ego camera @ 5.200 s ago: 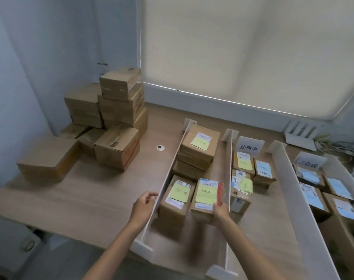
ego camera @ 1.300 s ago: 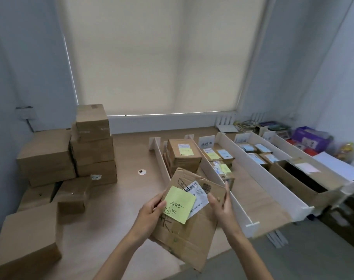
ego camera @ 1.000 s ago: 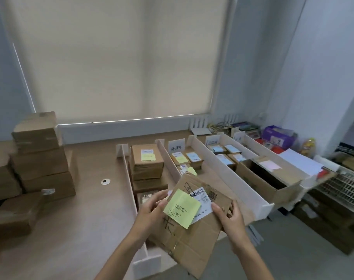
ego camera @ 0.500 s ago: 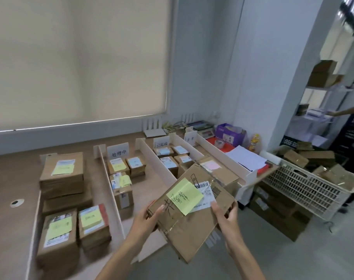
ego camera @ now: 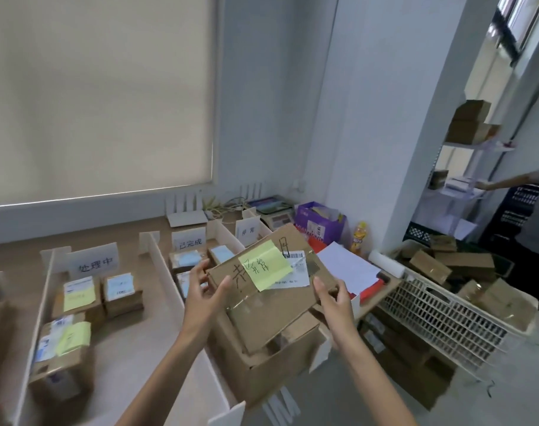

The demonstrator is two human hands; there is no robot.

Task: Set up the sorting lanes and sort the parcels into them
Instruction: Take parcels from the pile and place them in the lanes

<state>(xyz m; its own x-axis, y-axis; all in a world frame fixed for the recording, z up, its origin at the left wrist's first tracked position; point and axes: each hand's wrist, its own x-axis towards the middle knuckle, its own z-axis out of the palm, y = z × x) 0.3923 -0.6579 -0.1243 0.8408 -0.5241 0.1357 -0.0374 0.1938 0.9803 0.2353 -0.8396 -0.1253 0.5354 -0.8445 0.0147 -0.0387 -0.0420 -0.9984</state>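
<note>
A wooden table (ego camera: pixel 132 342) spreads out to the left of the left hand (ego camera: pixel 205 298), under a drawn window blind (ego camera: pixel 99 96). White dividers (ego camera: pixel 169 281) split it into lanes running away from the person. In the lane left of that hand, small boxes (ego camera: pixel 77 298) with yellow and blue notes sit in front of a white sign (ego camera: pixel 92 264). The next lane, just behind the hand, holds a second sign (ego camera: pixel 188 242) and more boxes, partly hidden.

The left hand grips the parcel (ego camera: pixel 271 305) at its left edge, thumb on top and fingers behind. The right hand (ego camera: pixel 334 298) grasps the right edge with curled fingers. The parcel is flat brown cardboard, tilted, with a yellow note (ego camera: pixel 265 267) and a white label (ego camera: pixel 292 273) on top. It hangs between the hands over an open cardboard box (ego camera: pixel 262 373) at the table's right end. Whether they touch I cannot tell.

Right of the right hand lie white paper sheets (ego camera: pixel 345 265), then a purple box (ego camera: pixel 319 224) and a yellow bottle (ego camera: pixel 358 238) against the grey wall (ego camera: pixel 354 118). Further right stand a white basket (ego camera: pixel 440 321) full of cardboard and a shelf (ego camera: pixel 477 145), toward which another person's arm (ego camera: pixel 505 181) reaches.

The divider ends reach the table's near edge below the left forearm. Open floor (ego camera: pixel 508 388) lies below and right of the right forearm.
</note>
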